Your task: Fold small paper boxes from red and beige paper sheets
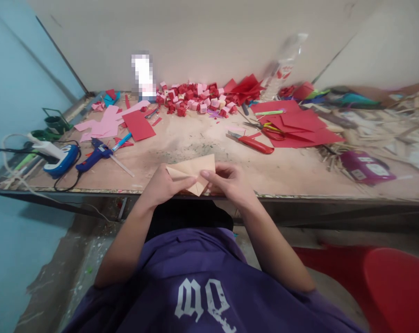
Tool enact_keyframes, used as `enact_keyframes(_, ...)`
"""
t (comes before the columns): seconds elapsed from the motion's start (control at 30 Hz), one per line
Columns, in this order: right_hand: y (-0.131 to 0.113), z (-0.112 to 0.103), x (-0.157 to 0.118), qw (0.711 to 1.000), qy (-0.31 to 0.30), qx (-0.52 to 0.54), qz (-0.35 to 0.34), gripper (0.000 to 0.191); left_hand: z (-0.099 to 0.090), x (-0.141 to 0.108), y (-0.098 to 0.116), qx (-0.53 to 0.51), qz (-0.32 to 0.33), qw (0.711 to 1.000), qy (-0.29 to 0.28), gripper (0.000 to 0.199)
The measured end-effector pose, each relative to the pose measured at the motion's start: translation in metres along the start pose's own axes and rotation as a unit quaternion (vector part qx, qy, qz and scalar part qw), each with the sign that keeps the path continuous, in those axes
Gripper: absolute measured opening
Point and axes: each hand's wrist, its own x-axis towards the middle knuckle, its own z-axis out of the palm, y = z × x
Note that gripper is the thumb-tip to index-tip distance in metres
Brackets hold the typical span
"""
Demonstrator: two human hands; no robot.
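Note:
A partly folded piece of cream paper (198, 166) is held between both hands just above the table's front edge. My left hand (162, 185) grips its left side, thumb along the lower fold and fingers mostly hidden behind. On the right, my right hand (226, 180) pinches the paper with its thumb pressed on the front face near a crease. The lower part of the paper comes to a point. Beyond the hands lie a red-handled cutting tool (253, 142), a pair of scissors (270, 129) and a red paper rectangle (139, 125).
Many small red and pink paper cubes (198, 98) are heaped at the back. A blue glue gun (100, 152) and a power strip (63, 162) with cables sit left. Red sheets (299, 125), a purple tape dispenser (367, 167) and wood sticks (407, 120) lie right, below a plastic bottle (282, 69).

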Motion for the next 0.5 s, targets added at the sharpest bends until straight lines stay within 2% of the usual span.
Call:
enact_keyframes(0.07,-0.0003,0.0006,-0.0005,1.000,0.017,-0.004,0.009,0.041,-0.0003,0.0005,0.0005,-0.003,-0.006,1.000,-0.003,0.032)
enact_keyframes(0.3,0.0003,-0.0006,0.0011,0.999,0.038,-0.035,-0.014,0.041,0.0000,0.0037,-0.0025,0.002,0.007,0.998,0.060,0.029)
enact_keyframes(0.5,0.0034,-0.0037,0.0009,0.998,-0.002,-0.053,-0.022,0.031,0.0006,0.0059,-0.0049,-0.047,0.024,0.992,0.118,0.034)
